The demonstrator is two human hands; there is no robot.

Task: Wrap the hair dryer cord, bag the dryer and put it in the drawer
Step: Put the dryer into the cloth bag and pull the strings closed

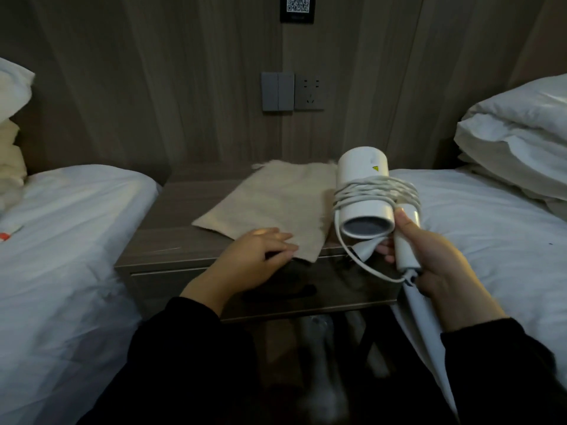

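My right hand (429,256) grips the handle of a white hair dryer (363,179), held above the right end of the nightstand. Its white cord (374,191) is coiled several times around the barrel, and one loose loop hangs down to the plug near my fingers. A flat beige cloth bag (270,200) lies on the nightstand (171,228). My left hand (260,253) rests on the bag's near edge, fingers apart, touching the cloth. The drawer front (159,286) below the top is closed.
White beds flank the nightstand, the left bed (61,240) and the right bed (491,225) with stacked pillows (515,133). A switch and socket panel (293,92) sits on the wood wall behind. Dark floor lies below the drawer.
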